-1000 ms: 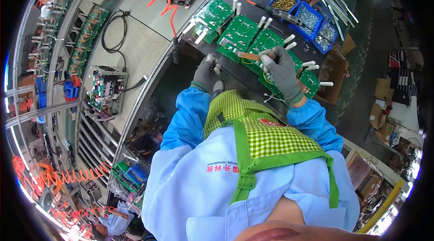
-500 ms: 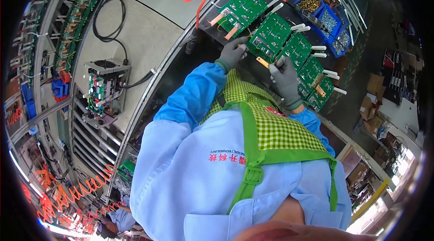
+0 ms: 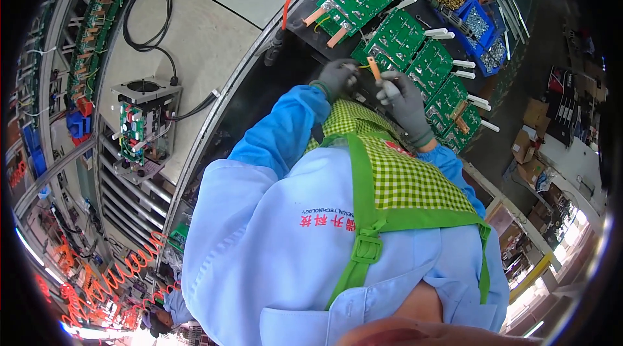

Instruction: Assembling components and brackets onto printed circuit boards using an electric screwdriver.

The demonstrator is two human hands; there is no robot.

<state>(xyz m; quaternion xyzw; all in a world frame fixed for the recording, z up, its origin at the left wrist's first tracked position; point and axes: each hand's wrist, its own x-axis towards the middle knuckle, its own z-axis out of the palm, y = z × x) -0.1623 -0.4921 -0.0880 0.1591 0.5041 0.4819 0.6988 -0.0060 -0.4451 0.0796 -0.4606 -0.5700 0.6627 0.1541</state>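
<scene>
Between finger and thumb of my gloved right hand (image 3: 403, 101) is a flat copper bar (image 3: 374, 67) with a hole near its far end. The bar points up and away from me, over the near edge of the bench. My gloved left hand (image 3: 339, 77) is closed just left of the bar, fingertips together; what they hold is too small to make out. A thin yellow wire (image 3: 365, 66) shows between that hand and the bar. Beyond both hands lie several green circuit boards (image 3: 393, 36) in a slanting row, with white posts at their far edges. Two copper bars (image 3: 337, 37) stick out of the leftmost board.
Blue bins (image 3: 477, 22) of screws and small metal parts stand behind the boards. A power screwdriver (image 3: 275, 47) hangs on an orange coiled cord at left. On the grey bench left stands a fan-topped board assembly (image 3: 144, 119) beside a black cable (image 3: 137, 44).
The copper bar has turned from pointing leftward to standing more upright, away from me. My right hand has come slightly nearer my left. The whole view has shifted a little.
</scene>
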